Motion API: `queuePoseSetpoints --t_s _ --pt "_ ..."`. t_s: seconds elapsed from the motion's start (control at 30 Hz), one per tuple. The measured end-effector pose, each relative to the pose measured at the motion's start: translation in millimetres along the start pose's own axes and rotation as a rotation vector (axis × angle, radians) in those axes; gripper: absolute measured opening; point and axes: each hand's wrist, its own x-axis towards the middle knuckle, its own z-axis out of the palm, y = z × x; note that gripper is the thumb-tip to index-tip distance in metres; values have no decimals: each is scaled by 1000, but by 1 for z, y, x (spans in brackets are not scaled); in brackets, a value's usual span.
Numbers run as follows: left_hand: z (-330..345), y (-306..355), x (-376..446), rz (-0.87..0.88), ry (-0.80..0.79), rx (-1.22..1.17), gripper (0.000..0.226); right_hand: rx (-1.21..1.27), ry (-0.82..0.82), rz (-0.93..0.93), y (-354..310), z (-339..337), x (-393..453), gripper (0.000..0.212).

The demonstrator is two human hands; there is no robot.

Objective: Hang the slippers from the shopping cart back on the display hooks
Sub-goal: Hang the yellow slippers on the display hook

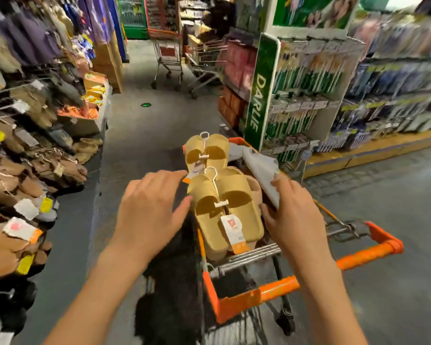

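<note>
Slippers (228, 210) in pale yellow lie on top of the load in the shopping cart (279, 287), the nearest pair clipped together with a white hanger loop at the far end and a paper tag (233, 230) trailing toward the person. Their long axis runs away from the person, toes and loop pointing up the aisle. A second yellow pair (207, 151) sits just beyond, at the cart's far end, its own loop also at the far side. The left hand (149, 207) hovers just left of the nearest pair, fingers spread and straight, thumb tip at or almost at the slipper's edge, holding nothing. The right hand (294, 215) is on the opposite side, its fingers curled round a grey-white cloth-like item (261, 170) that lies beside the slippers. So the left hand is the free one, with the pair directly to its right; I judge it would take the pair by the loop. The display hooks (18, 105) with other hanging footwear stand along the left of the aisle, well apart from the cart. A toothbrush stand (296, 95) rises on the right.
</note>
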Motion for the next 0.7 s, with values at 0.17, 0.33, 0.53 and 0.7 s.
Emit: queuePoseSetpoints --t_s 0.17,0.33,0.53,0.7 --pt "8 -53 12 82 -29 -96 47 -18 78 94 -45 23 -5 39" --pt "36 -98 39 115 -41 -185 44 -49 140 181 -74 49 20 34" --pt "90 -134 86 172 -53 -294 38 -49 218 262 -91 93 66 26" --pt "140 -152 146 235 -48 -397 39 -73 195 346 -89 136 127 30"
